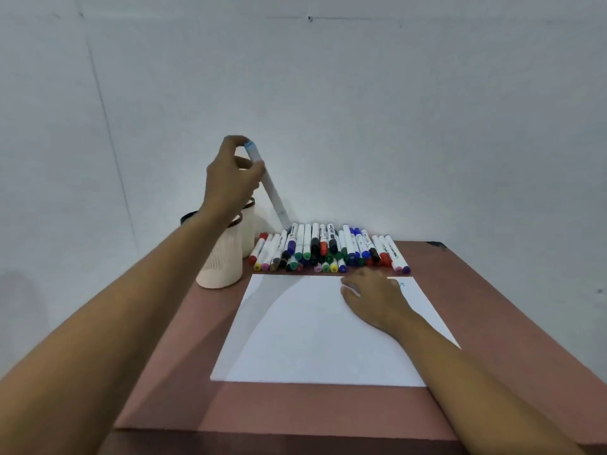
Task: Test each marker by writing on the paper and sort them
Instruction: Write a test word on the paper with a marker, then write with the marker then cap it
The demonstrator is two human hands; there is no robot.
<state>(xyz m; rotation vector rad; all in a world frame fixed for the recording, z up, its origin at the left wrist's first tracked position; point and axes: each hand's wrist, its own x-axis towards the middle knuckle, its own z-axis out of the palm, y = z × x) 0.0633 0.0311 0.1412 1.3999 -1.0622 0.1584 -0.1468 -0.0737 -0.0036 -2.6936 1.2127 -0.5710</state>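
Observation:
My left hand (231,178) is raised above the cups and pinches a white marker with a light blue end (267,185), held tilted, its lower end just above the pile. A pile of many coloured markers (328,249) lies along the far edge of the white paper (312,339). My right hand (374,298) rests flat on the paper's far right part, fingers toward the pile. A small blue mark (401,284) shows on the paper beside that hand.
Three cups stand at the left of the table: a cream ribbed cup (220,264) nearest, a second cream cup (248,231) behind it, a dark-rimmed one (189,218) mostly hidden by my forearm. The brown table (295,408) ends near the wall behind.

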